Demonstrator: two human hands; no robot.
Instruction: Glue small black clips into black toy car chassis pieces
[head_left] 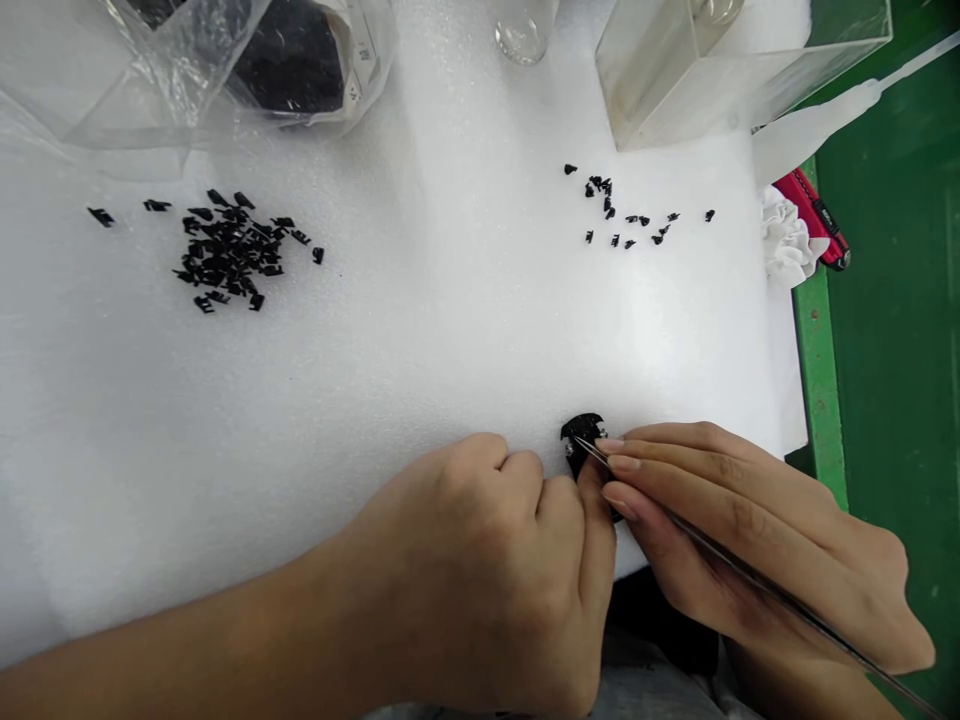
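Your left hand (pixel 517 560), fingers clenched on the black piece (pixel 583 428) by the near edge of the white foam (pixel 450 340), steadies it under the metal tool (pixel 592 451) your right hand (pixel 757 520) grips, apparently mid-work, with the pile (pixel 232 250) and scatter (pixel 608 204) unattached.
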